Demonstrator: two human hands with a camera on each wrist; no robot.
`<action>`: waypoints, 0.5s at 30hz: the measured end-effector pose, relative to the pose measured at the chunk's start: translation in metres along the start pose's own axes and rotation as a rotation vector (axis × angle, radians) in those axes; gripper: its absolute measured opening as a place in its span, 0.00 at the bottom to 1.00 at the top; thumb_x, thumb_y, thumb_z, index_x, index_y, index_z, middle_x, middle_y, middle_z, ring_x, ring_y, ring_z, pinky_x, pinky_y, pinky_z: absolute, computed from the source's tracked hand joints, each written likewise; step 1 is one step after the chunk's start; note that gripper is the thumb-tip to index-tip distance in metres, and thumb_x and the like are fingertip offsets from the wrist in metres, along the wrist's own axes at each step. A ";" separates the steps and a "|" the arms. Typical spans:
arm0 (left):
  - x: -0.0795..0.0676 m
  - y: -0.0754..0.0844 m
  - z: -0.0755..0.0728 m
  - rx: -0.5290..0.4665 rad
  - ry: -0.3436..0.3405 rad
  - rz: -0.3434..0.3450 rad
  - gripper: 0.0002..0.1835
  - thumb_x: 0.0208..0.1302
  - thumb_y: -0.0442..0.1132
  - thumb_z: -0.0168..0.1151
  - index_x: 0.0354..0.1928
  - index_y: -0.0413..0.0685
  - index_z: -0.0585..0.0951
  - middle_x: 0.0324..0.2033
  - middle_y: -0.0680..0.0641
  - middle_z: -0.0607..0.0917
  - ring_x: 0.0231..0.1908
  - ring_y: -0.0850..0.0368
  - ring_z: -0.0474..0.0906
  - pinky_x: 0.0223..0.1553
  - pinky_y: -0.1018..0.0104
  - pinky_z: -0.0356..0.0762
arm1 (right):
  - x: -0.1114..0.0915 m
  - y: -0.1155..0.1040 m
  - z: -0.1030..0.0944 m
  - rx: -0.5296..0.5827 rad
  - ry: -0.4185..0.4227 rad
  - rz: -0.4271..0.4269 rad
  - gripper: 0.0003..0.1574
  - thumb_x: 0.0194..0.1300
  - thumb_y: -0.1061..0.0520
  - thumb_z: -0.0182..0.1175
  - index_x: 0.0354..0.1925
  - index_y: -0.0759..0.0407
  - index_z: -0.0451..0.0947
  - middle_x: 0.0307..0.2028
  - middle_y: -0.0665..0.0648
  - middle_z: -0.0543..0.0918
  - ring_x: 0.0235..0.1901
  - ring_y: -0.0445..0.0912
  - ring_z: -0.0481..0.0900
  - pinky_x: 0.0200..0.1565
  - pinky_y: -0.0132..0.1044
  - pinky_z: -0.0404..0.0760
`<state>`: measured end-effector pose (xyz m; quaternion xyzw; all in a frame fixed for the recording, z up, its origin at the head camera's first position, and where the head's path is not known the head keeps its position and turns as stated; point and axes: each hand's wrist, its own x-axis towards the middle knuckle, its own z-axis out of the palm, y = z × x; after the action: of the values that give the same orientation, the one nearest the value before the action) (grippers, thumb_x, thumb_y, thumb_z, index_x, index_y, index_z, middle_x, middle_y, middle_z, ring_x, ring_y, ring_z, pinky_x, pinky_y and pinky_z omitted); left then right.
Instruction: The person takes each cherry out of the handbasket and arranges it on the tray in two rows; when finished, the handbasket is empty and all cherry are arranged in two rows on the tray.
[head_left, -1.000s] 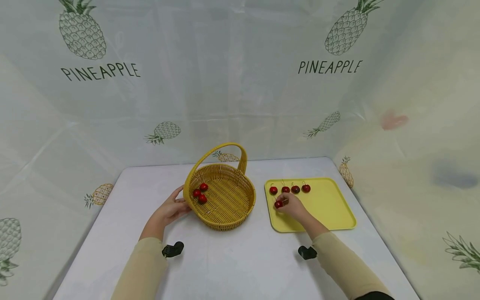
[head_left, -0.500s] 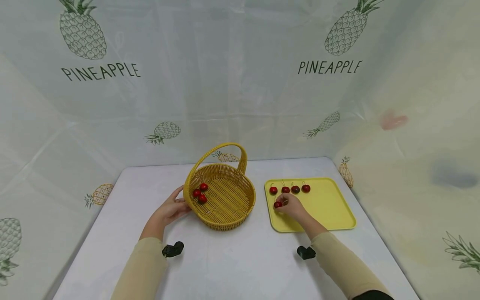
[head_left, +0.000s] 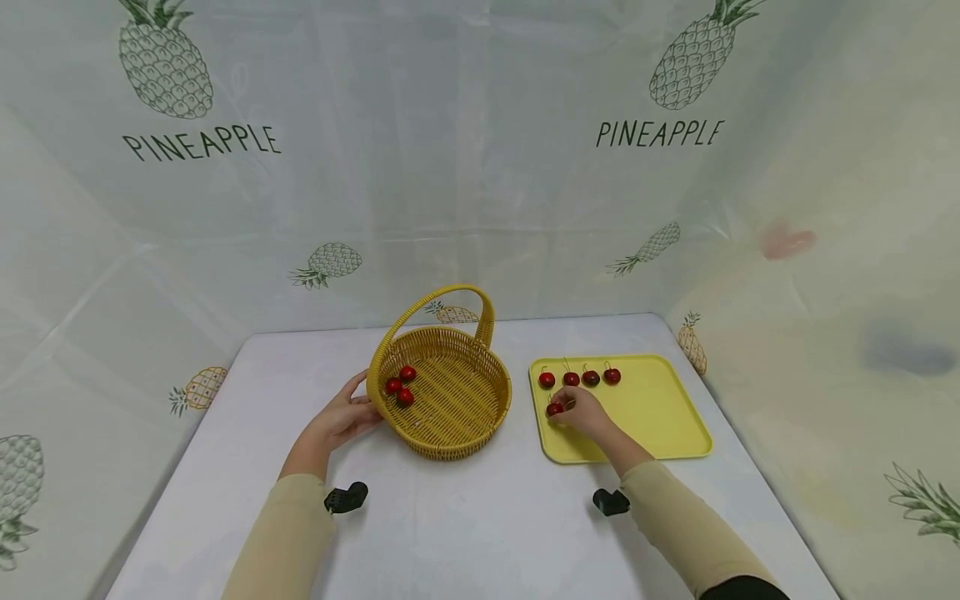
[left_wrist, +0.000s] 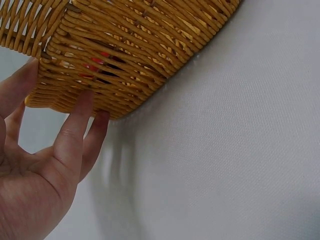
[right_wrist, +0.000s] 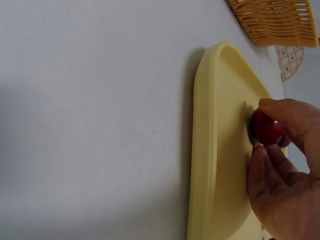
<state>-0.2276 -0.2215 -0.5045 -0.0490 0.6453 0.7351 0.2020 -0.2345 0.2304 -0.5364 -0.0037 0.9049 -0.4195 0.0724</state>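
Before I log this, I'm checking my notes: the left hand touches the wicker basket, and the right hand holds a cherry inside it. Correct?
The place is wrong: the right hand holds the cherry over the yellow tray, the head view shows. The left hand does touch the wicker basket.

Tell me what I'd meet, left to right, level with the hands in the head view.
Left hand, basket, tray. I left out the right hand, which overlaps the tray, and the cherries, which sit within the basket's and tray's outlines.
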 end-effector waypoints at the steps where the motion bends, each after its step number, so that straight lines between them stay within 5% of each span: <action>1: 0.000 0.000 0.000 -0.001 0.001 -0.001 0.48 0.66 0.20 0.52 0.78 0.59 0.41 0.67 0.25 0.59 0.59 0.38 0.72 0.61 0.48 0.68 | 0.000 0.000 0.000 0.000 -0.002 0.000 0.17 0.53 0.64 0.73 0.41 0.62 0.79 0.37 0.55 0.79 0.39 0.51 0.75 0.44 0.44 0.77; 15: -0.001 0.001 0.001 -0.013 0.006 -0.011 0.49 0.65 0.20 0.53 0.78 0.59 0.41 0.67 0.25 0.59 0.59 0.39 0.71 0.62 0.47 0.66 | 0.001 -0.001 0.000 0.007 -0.017 0.004 0.18 0.53 0.64 0.73 0.41 0.62 0.79 0.37 0.56 0.79 0.40 0.51 0.75 0.45 0.43 0.78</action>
<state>-0.2270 -0.2212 -0.5036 -0.0560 0.6407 0.7382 0.2036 -0.2354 0.2300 -0.5355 -0.0049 0.9027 -0.4225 0.0809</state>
